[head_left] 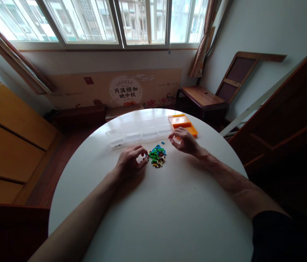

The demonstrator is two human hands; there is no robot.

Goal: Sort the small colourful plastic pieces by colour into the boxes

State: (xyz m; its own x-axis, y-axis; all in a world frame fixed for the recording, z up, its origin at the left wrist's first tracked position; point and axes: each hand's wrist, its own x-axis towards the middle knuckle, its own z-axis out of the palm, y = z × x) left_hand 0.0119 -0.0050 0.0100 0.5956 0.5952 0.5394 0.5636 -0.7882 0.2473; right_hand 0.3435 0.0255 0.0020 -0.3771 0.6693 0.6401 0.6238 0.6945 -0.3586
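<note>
A small pile of coloured pieces (pixel 157 155), green, blue, yellow and dark, lies on the round white table (pixel 153 214). My left hand (pixel 130 160) rests just left of the pile, fingers curled and pinched at its edge; what they hold is too small to see. My right hand (pixel 184 141) hovers right of the pile, fingers bent and loosely apart, nothing visible in them. A single blue piece (pixel 163 142) lies apart behind the pile. Beyond the hands stands a clear plastic compartment box (pixel 139 131) with an orange lid (pixel 184 123) at its right end.
A dark wooden chair (pixel 202 98) stands behind the table on the right. A printed cardboard panel (pixel 126 89) leans against the wall under the windows. Wooden furniture (pixel 8 138) stands at the left, a wooden door panel (pixel 292 120) at the right.
</note>
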